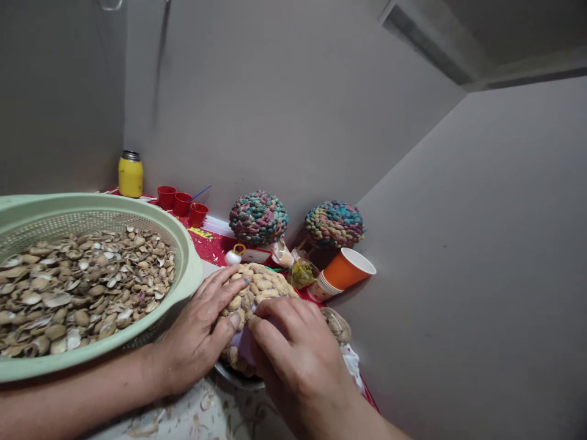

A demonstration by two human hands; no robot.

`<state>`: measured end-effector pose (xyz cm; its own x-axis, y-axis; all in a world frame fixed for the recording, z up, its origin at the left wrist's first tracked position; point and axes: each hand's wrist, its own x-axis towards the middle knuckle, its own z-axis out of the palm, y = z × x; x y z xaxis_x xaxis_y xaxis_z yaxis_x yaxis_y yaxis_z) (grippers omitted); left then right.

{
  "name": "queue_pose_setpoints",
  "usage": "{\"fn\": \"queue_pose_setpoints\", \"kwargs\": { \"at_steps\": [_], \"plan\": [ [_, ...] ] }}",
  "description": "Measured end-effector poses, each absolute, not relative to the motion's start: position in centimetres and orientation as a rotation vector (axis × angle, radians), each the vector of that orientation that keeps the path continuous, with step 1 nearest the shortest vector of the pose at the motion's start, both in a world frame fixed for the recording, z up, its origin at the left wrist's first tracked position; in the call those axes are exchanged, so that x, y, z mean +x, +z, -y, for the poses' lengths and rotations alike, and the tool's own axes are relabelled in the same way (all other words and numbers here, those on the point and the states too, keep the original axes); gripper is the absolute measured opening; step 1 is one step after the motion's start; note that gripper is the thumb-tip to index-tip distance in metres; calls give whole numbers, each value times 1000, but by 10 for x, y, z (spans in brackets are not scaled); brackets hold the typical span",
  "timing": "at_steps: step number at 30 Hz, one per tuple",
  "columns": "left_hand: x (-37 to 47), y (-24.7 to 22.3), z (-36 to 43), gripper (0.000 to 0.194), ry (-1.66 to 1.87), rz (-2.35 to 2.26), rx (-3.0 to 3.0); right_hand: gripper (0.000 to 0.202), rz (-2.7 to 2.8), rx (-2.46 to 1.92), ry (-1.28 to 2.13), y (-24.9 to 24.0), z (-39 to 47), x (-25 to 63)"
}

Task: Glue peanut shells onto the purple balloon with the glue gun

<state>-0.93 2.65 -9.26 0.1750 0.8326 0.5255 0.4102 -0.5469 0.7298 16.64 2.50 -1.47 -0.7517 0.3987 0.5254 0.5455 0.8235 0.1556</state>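
A rounded form (268, 282) covered in pale peanut shells sits in a metal bowl (241, 379), with a bare purple patch (244, 343) on its near side. My left hand (197, 333) lies against its left side, fingers stretched over the shells and thumb at the patch's edge. With curled, pinched fingers, my right hand (298, 348) touches the form beside the patch. Its fingertips are partly hidden, so I cannot make out what they hold. Left of my hands, a pale green colander (190, 269) contains many loose, split shells (87, 293).
Behind stand two multicoloured shell-covered balls (259, 218) (334, 224), several red cups (182, 204) and a yellow flask (131, 175). An orange paper cup (349, 269) leans at the right, near a twine roll (337, 325). Grey walls (293, 110) enclose the table; shell scraps lie in front.
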Motion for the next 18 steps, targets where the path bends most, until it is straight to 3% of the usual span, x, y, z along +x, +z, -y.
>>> {"fn": "queue_pose_setpoints", "kwargs": {
  "at_steps": [6,11,18],
  "plan": [
    [-10,-94,-25,45,1338,-1158,2048,12,2495,-662,-256,-11,-22,170],
    [-10,-90,-23,46,1285,-1198,2051,23,2393,-616,-190,-2,-20,184],
    [-12,-92,-23,48,1324,-1192,2030,24,2208,-832,-14,-13,-37,210]
  ]
}}
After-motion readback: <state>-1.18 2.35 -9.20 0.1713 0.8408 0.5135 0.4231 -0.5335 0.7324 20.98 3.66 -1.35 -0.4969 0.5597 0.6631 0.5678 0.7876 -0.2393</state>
